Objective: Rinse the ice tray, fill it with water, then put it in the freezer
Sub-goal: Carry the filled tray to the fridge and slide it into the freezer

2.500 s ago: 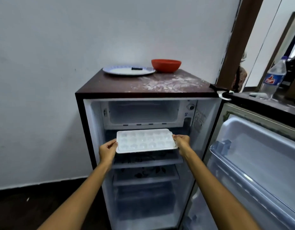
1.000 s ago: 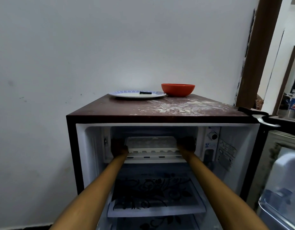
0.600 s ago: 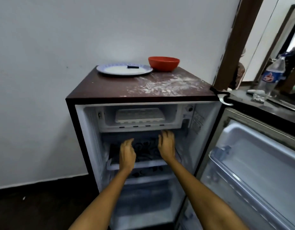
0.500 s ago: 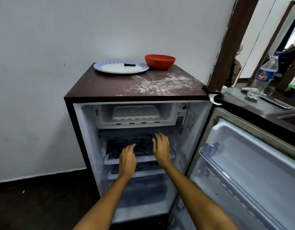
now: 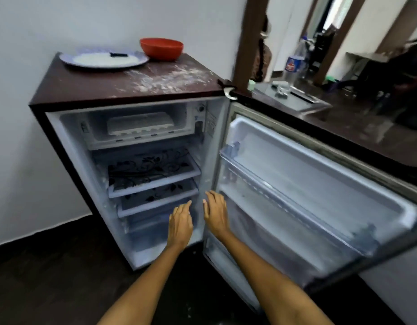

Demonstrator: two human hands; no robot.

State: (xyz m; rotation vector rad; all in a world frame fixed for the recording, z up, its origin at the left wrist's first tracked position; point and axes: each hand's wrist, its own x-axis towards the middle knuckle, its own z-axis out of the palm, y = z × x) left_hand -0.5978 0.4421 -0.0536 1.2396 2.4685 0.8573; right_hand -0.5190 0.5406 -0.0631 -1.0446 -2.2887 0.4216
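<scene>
The white ice tray (image 5: 140, 123) lies flat inside the freezer compartment (image 5: 95, 139) at the top of the small open fridge. My left hand (image 5: 180, 224) and my right hand (image 5: 215, 215) hover side by side, palms down and fingers straight, in front of the fridge's lower shelves. Both hands are empty and well below the tray.
The fridge door (image 5: 320, 200) stands wide open to the right, its racks facing me. On the fridge top sit a plate (image 5: 102, 59) and a red bowl (image 5: 161, 48). A counter (image 5: 357, 127) with a plastic bottle (image 5: 295, 64) lies behind the door. Patterned shelves (image 5: 151, 170) fill the fridge's middle.
I slid the tray into the freezer compartment and let go of it. Both hands then drew back and dropped lower, and my view pulled back and to the right.
</scene>
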